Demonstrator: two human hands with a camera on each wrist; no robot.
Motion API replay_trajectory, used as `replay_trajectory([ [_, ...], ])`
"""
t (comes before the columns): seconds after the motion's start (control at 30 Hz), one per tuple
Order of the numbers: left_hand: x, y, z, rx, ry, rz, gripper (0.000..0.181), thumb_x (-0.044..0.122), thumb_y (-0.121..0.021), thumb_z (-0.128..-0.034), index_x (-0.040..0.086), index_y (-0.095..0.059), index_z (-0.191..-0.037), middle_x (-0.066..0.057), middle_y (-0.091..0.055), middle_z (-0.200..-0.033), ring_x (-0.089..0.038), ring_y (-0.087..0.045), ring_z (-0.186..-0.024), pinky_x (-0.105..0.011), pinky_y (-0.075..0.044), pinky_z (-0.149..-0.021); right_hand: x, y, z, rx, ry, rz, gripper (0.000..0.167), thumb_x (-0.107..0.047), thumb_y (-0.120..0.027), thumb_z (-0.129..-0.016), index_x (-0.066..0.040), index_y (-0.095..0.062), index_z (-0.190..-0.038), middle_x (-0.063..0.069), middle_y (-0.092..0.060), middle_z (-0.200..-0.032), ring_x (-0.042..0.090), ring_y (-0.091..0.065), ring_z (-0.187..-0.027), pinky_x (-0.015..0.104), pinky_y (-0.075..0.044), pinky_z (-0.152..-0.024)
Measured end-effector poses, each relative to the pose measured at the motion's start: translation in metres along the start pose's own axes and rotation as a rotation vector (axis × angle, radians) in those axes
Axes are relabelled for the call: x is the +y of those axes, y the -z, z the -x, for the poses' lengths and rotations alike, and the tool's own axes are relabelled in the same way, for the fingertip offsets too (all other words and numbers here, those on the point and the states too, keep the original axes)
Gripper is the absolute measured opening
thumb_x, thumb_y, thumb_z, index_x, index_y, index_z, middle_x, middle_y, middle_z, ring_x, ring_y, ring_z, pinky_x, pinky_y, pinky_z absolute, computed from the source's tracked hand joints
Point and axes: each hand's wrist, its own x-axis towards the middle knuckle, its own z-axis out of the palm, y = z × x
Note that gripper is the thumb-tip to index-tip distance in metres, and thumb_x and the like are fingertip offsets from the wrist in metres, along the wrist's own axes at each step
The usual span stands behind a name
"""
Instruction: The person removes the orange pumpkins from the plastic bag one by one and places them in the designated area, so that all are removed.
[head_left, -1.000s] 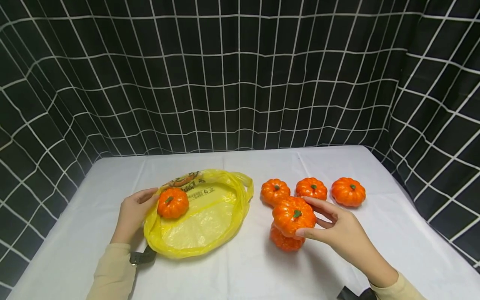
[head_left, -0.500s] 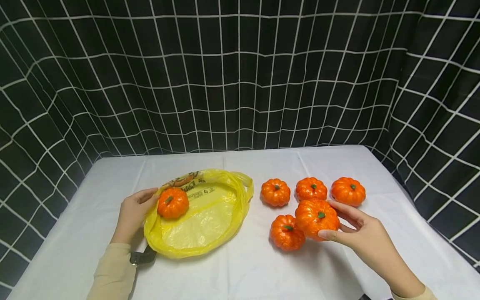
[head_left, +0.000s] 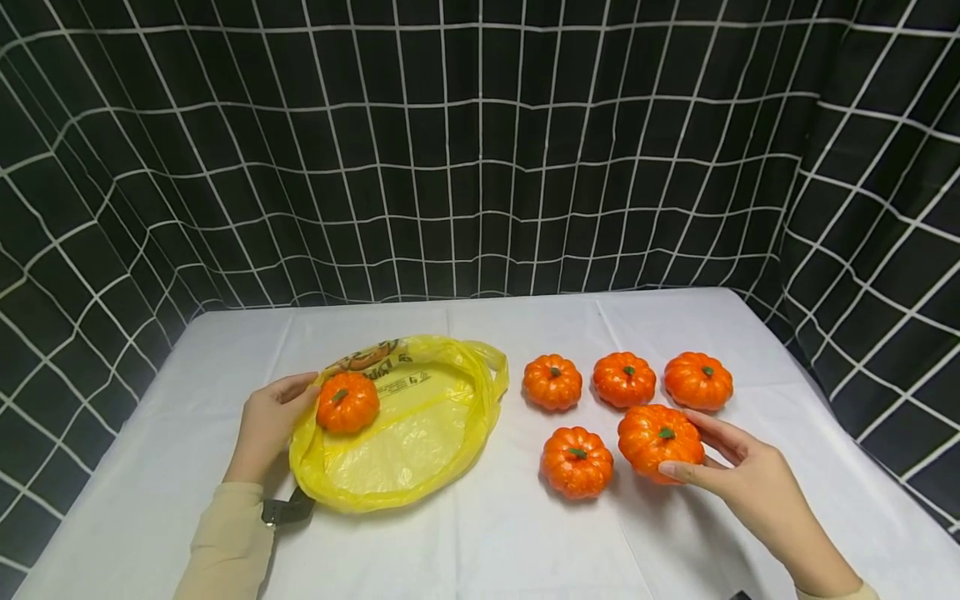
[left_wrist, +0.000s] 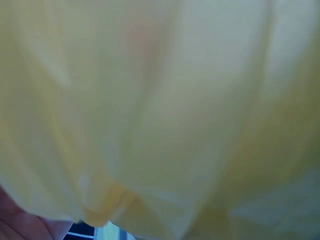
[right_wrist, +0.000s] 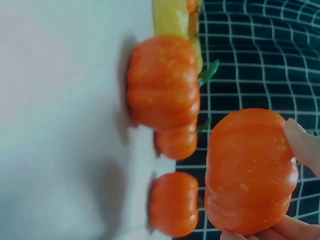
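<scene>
My right hand (head_left: pixel 757 479) grips a small orange pumpkin (head_left: pixel 660 443) with a green stem, thumb on the near side and fingers on the far side. In the right wrist view this pumpkin (right_wrist: pixel 250 172) hangs a little above the white table. At the left, my left hand (head_left: pixel 272 417) holds the left rim of a yellow plastic bag (head_left: pixel 408 462), its fingertips partly hidden by the film. The bag lies with its mouth spread wide, and one pumpkin (head_left: pixel 348 402) sits inside its left part. Yellow film (left_wrist: pixel 165 125) fills most of the left wrist view.
Three pumpkins stand in a back row: left (head_left: pixel 552 382), middle (head_left: pixel 624 380) and right (head_left: pixel 698 382). Another pumpkin (head_left: pixel 577 463) stands in front, left of the held one. A black grid-patterned cloth (head_left: pixel 480 150) hangs behind the white-covered table (head_left: pixel 510 542).
My right hand has moved right with its pumpkin, away from above the front pumpkin and lower toward the table. The left hand and the bag have stayed in place.
</scene>
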Motion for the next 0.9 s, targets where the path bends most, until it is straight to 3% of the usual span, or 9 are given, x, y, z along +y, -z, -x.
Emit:
replay_trajectory([
  [0.1, 0.0, 0.001, 0.001, 0.003, 0.007, 0.0, 0.049, 0.036, -0.058, -0.1, 0.005, -0.057, -0.139, -0.018, -0.059, -0.14, -0.034, -0.05, -0.137, -0.047, -0.041, -0.116, 0.005, -0.001, -0.004, -0.001, -0.006, 0.017, 0.084, -0.045, -0.08, -0.082, -0.008, -0.045, -0.149, 0.02, -0.046, -0.152, 0.042, -0.04, -0.141, 0.044, -0.049, -0.105],
  [0.3, -0.002, 0.001, 0.0, -0.003, 0.003, 0.019, 0.049, 0.036, -0.058, -0.0999, 0.005, -0.057, -0.139, -0.017, -0.059, -0.14, -0.033, -0.05, -0.137, -0.046, -0.041, -0.116, 0.013, -0.003, -0.013, -0.015, -0.013, 0.025, 0.087, -0.043, -0.08, -0.082, -0.003, -0.043, -0.149, 0.027, -0.042, -0.152, 0.048, -0.035, -0.142, 0.062, -0.04, -0.108],
  [0.63, -0.001, 0.001, -0.001, -0.006, 0.013, 0.025, 0.049, 0.035, -0.058, -0.1001, 0.006, -0.057, -0.139, -0.017, -0.058, -0.141, -0.033, -0.049, -0.138, -0.047, -0.04, -0.117, 0.019, -0.008, -0.024, -0.046, -0.011, 0.017, 0.087, -0.04, -0.08, -0.083, 0.003, -0.04, -0.149, 0.031, -0.039, -0.151, 0.05, -0.033, -0.142, 0.065, -0.034, -0.111],
  [0.9, -0.001, 0.0, -0.001, -0.006, 0.01, 0.02, 0.049, 0.036, -0.058, -0.1, 0.006, -0.057, -0.139, -0.017, -0.06, -0.14, -0.033, -0.05, -0.137, -0.046, -0.042, -0.116, 0.029, -0.005, -0.03, -0.079, -0.071, 0.07, 0.093, -0.045, -0.078, -0.083, 0.004, -0.036, -0.15, 0.031, -0.036, -0.152, 0.052, -0.03, -0.142, 0.066, -0.034, -0.111],
])
